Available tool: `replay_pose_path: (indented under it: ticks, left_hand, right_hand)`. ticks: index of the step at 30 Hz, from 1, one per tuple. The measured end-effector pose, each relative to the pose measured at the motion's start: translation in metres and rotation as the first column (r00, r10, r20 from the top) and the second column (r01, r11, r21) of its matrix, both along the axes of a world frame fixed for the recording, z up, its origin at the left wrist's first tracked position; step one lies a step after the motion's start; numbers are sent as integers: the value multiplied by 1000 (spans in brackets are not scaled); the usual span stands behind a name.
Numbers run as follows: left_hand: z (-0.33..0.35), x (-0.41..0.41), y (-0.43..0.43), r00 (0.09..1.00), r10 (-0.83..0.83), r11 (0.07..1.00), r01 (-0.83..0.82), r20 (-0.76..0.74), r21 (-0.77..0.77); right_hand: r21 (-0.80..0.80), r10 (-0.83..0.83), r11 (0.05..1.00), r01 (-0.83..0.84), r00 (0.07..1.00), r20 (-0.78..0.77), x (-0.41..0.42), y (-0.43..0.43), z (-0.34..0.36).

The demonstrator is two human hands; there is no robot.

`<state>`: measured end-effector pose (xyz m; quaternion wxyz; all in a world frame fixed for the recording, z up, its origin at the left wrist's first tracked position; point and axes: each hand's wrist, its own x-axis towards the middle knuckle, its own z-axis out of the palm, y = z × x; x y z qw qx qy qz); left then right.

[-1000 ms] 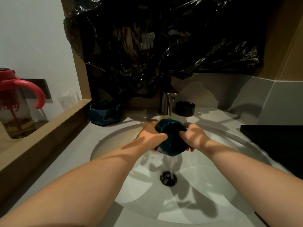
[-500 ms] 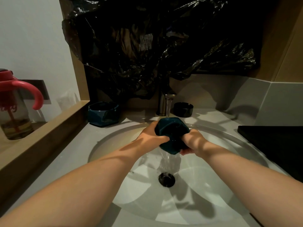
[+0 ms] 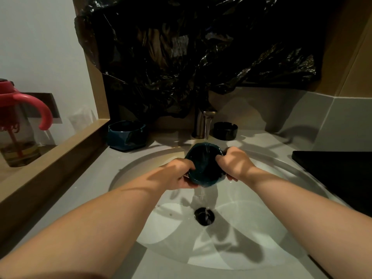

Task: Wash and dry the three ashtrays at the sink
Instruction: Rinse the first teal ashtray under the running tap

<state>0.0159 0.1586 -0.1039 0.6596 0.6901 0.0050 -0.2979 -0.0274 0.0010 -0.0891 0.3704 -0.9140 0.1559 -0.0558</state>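
Both hands hold a dark teal ashtray (image 3: 204, 164) over the white sink basin (image 3: 251, 228), its hollow turned up under the running water from the faucet (image 3: 202, 122). My left hand (image 3: 177, 174) grips its left side, thumb over the rim. My right hand (image 3: 234, 164) grips the right side the same way. Water spills off the ashtray's underside toward the drain (image 3: 204, 216). A second teal ashtray (image 3: 126, 135) stands on the counter at the back left. A small black round ashtray (image 3: 225, 130) sits just right of the faucet.
A black plastic sheet (image 3: 191, 53) hangs over the wall behind the faucet. A wooden ledge (image 3: 50, 164) runs along the left, with a red-handled bottle (image 3: 18, 125) beyond it. A black flat object (image 3: 338, 174) lies on the counter at the right.
The ashtray has been turned from its underside facing me to its hollow facing up under the stream, and both hands shifted their grip on its rim.
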Motion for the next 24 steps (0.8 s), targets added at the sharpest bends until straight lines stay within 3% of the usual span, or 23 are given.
replay_pose_path:
  ticks: [4, 6, 8, 11, 14, 17, 19, 21, 24]
  left_hand:
    - [6, -1, -1, 994, 75, 995, -79, 75, 53]
    - [8, -3, 2, 995, 50, 996, -56, 89, 71]
    - [8, -2, 4, 1000, -19, 999, 19, 8, 34]
    - [6, -6, 5, 984, -142, 988, 148, -109, 48]
    - [1, -5, 4, 960, -223, 970, 236, -167, 64]
    - [0, -3, 3, 972, -143, 989, 149, -188, 17]
    - [1, -1, 1, 992, -41, 999, 40, -116, -12]
    - [1, 3, -3, 998, 64, 998, -64, 11, -11]
    - [2, 8, -5, 977, 148, 984, -161, 156, 73]
  right_hand:
    - [174, -19, 984, 24, 999, -30, 2, 6, -1]
    - [365, -64, 925, 106, 990, -125, 3, 6, 2]
    - [472, -79, 859, 195, 964, -254, 0, 3, 5]
    - [453, -73, 859, 237, 934, -351, -4, -6, 8]
    - [358, -92, 907, 223, 933, -348, -4, -6, 11]
    - [220, -97, 965, 142, 974, -206, 2, -2, 7]
    - [204, -76, 974, 101, 989, -128, 4, 0, 1]
    - [350, -52, 932, 97, 989, -135, 3, 4, -4]
    - [632, 1, 757, 165, 967, -253, 0, 4, -7]
